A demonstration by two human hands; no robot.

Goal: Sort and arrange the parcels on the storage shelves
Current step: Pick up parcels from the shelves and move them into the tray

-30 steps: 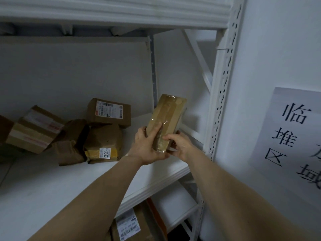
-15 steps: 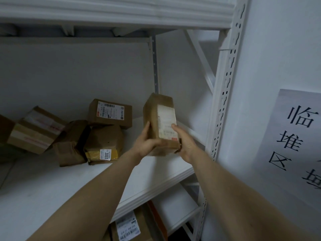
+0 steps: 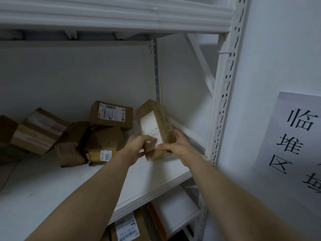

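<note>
**White shelving, one parcel held in both hands**

White metal shelving fills the view against a pale wall. On the middle shelf [image 3: 52,188], at the far left, a taped box [image 3: 37,131] lies tilted. Beside it sits a crumpled brown parcel [image 3: 73,145], then a parcel with a yellow band [image 3: 104,145] whose small sticker reads "3003". A labelled box [image 3: 111,113] with a barcode rests on top of that one.

Right of this heap, the left hand [image 3: 137,146] and right hand [image 3: 177,145] grip the lower end of a long brown parcel [image 3: 156,126], fingers curled round its sides. It leans back over the shelf's right end, white label facing the camera, print too blurred to read. Whether its base touches the shelf cannot be told.

Below, another labelled parcel [image 3: 128,226] stands on the lower shelf. Further right rises the perforated upright [image 3: 224,94], and a paper sign [image 3: 298,136] on the wall reads "临", "堆", "区".
</note>
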